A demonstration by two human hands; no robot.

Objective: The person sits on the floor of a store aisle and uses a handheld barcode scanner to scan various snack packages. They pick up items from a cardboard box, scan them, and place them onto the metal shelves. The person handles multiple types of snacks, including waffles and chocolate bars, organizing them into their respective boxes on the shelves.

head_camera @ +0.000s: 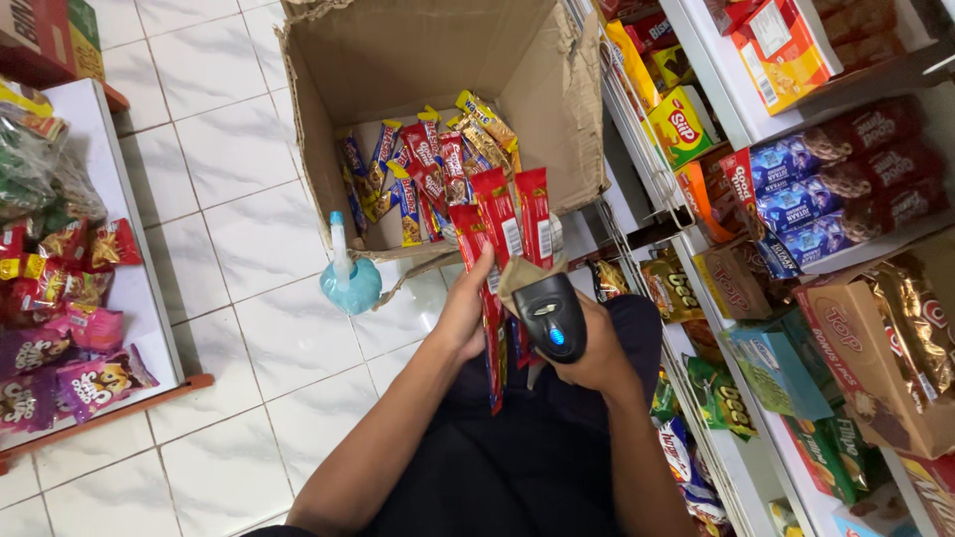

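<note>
My left hand [464,313] grips a fan of long red snack packets [502,224], held upright in front of me with their barcodes facing up. My right hand [597,353] holds a black handheld barcode scanner [550,316] with a blue light on its top, close behind the lower part of the red packets. Just beyond them an open cardboard box [557,109] stands on the floor with several red, blue and yellow snack packets [423,169] inside it.
A blue spray bottle [348,278] stands on the white tiled floor [219,159] beside the box. Shelves [716,109] full of snack boxes and packets run along the right. A low white rack [109,288] with bagged snacks is on the left.
</note>
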